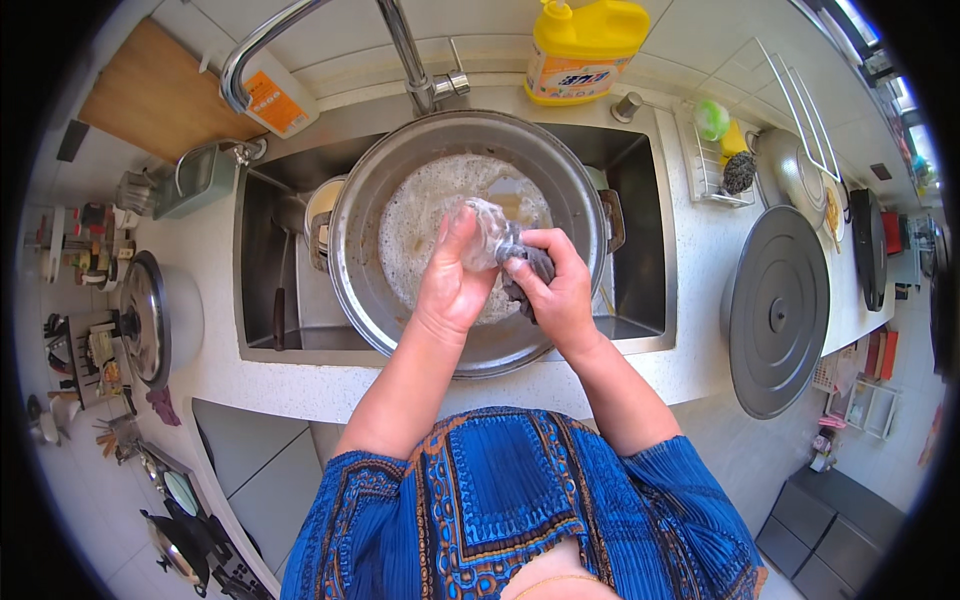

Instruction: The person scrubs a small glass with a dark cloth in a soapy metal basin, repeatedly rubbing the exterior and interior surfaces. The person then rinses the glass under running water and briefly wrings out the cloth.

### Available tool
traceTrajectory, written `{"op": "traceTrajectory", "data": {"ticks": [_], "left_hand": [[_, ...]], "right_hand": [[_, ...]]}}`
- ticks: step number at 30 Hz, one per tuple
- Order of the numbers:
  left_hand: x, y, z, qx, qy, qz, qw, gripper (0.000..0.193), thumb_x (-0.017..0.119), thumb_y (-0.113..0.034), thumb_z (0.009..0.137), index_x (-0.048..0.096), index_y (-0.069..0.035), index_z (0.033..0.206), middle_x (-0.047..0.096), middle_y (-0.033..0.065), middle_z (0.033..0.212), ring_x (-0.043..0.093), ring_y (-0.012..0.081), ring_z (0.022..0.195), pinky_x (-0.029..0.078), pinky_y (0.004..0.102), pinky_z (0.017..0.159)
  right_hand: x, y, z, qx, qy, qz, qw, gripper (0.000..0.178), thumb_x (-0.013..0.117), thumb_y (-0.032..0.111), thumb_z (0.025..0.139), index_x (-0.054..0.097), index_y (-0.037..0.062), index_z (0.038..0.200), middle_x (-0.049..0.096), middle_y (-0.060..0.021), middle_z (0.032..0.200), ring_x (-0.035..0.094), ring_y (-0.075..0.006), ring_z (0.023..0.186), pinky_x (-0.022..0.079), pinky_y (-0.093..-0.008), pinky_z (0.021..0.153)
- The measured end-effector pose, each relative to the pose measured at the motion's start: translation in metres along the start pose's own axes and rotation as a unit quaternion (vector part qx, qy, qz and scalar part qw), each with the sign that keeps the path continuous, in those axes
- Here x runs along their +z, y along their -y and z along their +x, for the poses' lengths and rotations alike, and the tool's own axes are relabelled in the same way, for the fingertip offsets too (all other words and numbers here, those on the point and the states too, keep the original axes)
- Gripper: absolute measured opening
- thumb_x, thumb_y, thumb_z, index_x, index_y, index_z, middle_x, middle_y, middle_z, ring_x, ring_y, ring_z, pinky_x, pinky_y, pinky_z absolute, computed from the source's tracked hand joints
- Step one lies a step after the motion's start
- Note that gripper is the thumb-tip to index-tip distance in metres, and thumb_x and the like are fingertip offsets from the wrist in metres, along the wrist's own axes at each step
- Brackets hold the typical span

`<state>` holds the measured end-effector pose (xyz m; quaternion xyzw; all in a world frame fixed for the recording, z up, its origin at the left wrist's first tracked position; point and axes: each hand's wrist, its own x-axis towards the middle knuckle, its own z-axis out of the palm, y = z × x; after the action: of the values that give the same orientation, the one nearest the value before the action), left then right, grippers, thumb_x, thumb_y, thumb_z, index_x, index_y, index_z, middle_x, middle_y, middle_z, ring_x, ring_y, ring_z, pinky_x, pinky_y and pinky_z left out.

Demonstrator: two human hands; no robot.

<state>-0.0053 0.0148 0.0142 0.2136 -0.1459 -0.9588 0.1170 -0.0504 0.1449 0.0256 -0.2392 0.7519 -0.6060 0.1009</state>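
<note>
Above a large metal pot (572,180) set in the sink, my left hand (450,285) is wrapped round a small clear glass (484,226). The glass is tilted and looks wet; part of it is hidden by my fingers. My right hand (562,295) grips a dark grey cloth (533,268) and presses it against the side of the glass. Foamy water (415,220) stands in the pot under both hands.
The faucet (420,90) rises behind the pot. A yellow jug (585,50) stands at the back. Inside the sink (640,240), a dark-handled ladle (282,290) lies left. A wire rack (705,165) with scrubbers and a big grey lid (780,312) are on the right.
</note>
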Motion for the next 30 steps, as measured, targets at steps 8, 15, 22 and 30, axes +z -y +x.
{"op": "traceTrajectory", "data": {"ticks": [8, 15, 22, 30], "left_hand": [[-0.011, -0.011, 0.008, -0.025, -0.026, -0.055, 0.998, 0.021, 0.066, -0.029, 0.086, 0.063, -0.01, 0.094, 0.067, 0.0048, 0.087, 0.065, 0.018, 0.08, 0.054, 0.0341, 0.075], [-0.008, -0.01, 0.011, -0.043, -0.063, -0.05, 0.996, 0.021, 0.07, -0.027, 0.082, 0.062, -0.011, 0.094, 0.066, 0.0038, 0.085, 0.064, 0.0176, 0.079, 0.054, 0.032, 0.072], [-0.02, -0.005, 0.014, -0.058, -0.097, -0.034, 0.993, 0.03, 0.064, -0.04, 0.084, 0.062, -0.012, 0.092, 0.067, 0.0057, 0.085, 0.065, 0.0203, 0.078, 0.055, 0.0351, 0.07], [-0.017, -0.007, 0.013, -0.079, -0.079, -0.051, 0.992, 0.028, 0.062, -0.04, 0.085, 0.062, -0.012, 0.088, 0.067, 0.007, 0.083, 0.065, 0.0221, 0.078, 0.055, 0.0363, 0.07]], "right_hand": [[-0.009, 0.015, 0.01, 0.031, -0.027, 0.108, 0.993, 0.022, 0.064, 0.006, 0.084, 0.057, 0.0042, 0.105, 0.06, -0.0055, 0.097, 0.057, -0.0138, 0.09, 0.046, -0.0271, 0.082], [-0.006, 0.012, 0.009, 0.012, -0.005, 0.1, 0.995, 0.023, 0.067, 0.005, 0.081, 0.057, 0.0038, 0.103, 0.061, -0.0068, 0.098, 0.057, -0.0163, 0.091, 0.046, -0.0282, 0.083], [-0.006, 0.007, 0.004, 0.037, -0.007, 0.099, 0.994, 0.023, 0.067, 0.005, 0.081, 0.059, 0.0034, 0.102, 0.061, -0.0086, 0.098, 0.059, -0.0189, 0.092, 0.046, -0.0294, 0.084], [-0.004, 0.002, -0.001, 0.003, 0.001, 0.088, 0.996, 0.022, 0.068, 0.005, 0.08, 0.06, 0.0044, 0.101, 0.061, -0.0099, 0.097, 0.059, -0.0224, 0.091, 0.046, -0.0306, 0.083]]}}
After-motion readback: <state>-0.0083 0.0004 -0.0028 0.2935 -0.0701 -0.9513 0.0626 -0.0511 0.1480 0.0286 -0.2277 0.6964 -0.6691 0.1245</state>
